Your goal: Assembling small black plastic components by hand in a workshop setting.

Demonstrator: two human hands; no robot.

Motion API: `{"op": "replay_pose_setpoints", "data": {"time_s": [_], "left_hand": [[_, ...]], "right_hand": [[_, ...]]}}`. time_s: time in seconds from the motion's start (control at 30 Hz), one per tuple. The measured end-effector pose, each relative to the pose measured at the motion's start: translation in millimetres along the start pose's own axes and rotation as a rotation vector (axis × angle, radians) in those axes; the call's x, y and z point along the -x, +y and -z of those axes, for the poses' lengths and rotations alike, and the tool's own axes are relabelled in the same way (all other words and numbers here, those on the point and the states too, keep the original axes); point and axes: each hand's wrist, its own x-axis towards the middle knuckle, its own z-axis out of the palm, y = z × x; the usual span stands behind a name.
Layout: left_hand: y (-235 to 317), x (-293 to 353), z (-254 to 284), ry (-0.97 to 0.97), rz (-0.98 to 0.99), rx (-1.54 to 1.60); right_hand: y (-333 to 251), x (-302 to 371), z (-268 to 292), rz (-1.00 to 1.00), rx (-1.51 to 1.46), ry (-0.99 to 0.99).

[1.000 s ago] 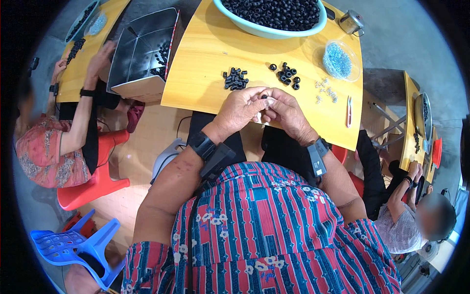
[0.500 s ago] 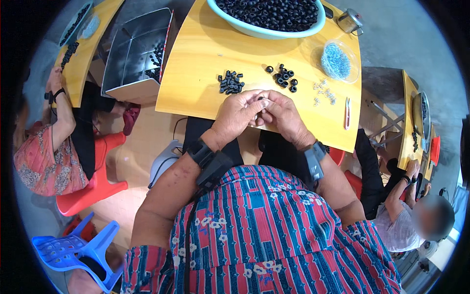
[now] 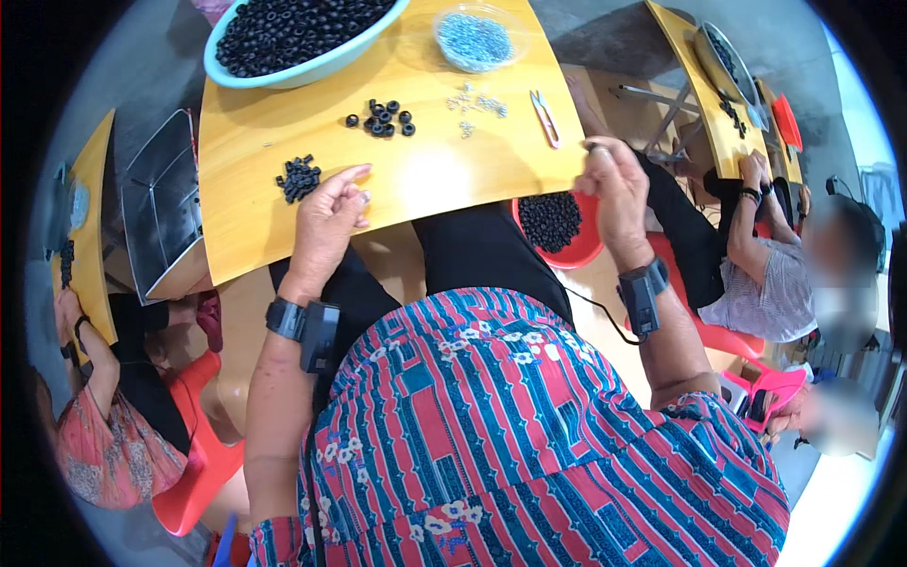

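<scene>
My left hand (image 3: 329, 215) hovers at the table's near edge, index finger stretched out and the others loosely curled, with nothing visible in it. Beside its fingertips lies a pile of small black cylindrical parts (image 3: 299, 179). My right hand (image 3: 616, 189) is raised off the table's right corner, fingers closed. A small dark piece (image 3: 591, 146) shows at its fingertips, seemingly a black part. Below and left of that hand is a red bowl (image 3: 593, 231) full of black parts (image 3: 551, 222). Farther in, several round black rings (image 3: 383, 118) are grouped on the yellow table (image 3: 425, 180).
A pale blue basin (image 3: 312, 71) of black rings stands at the far left. Clear bowl (image 3: 474, 40) with blue bits, small clear pieces (image 3: 477, 101) and thread snips (image 3: 545, 120) lie to the right. An open metal-lined box (image 3: 161, 203) stands left. Other people work at both sides.
My hands were together in front of me; now they are apart, left by the cylinder pile, right out past the table's right corner. The view has turned right, and the red bowl shows.
</scene>
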Motion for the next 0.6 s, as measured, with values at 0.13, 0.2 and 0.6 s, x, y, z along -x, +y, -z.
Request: {"op": "replay_pose_setpoints", "data": {"time_s": [0.13, 0.2, 0.6], "left_hand": [[1.9, -0.7, 7.2, -0.016, -0.011, 0.042], [1.5, 6.2, 10.3, -0.018, 0.004, 0.019], [-2.1, 13.7, 9.1, -0.044, 0.014, 0.131]], "right_hand": [[34.0, 14.0, 52.4, -0.031, 0.032, 0.211], [67.1, 16.0, 73.8, -0.080, 0.226, 0.236], [59.5, -23.8, 15.2, 0.082, 0.246, 0.246]]}}
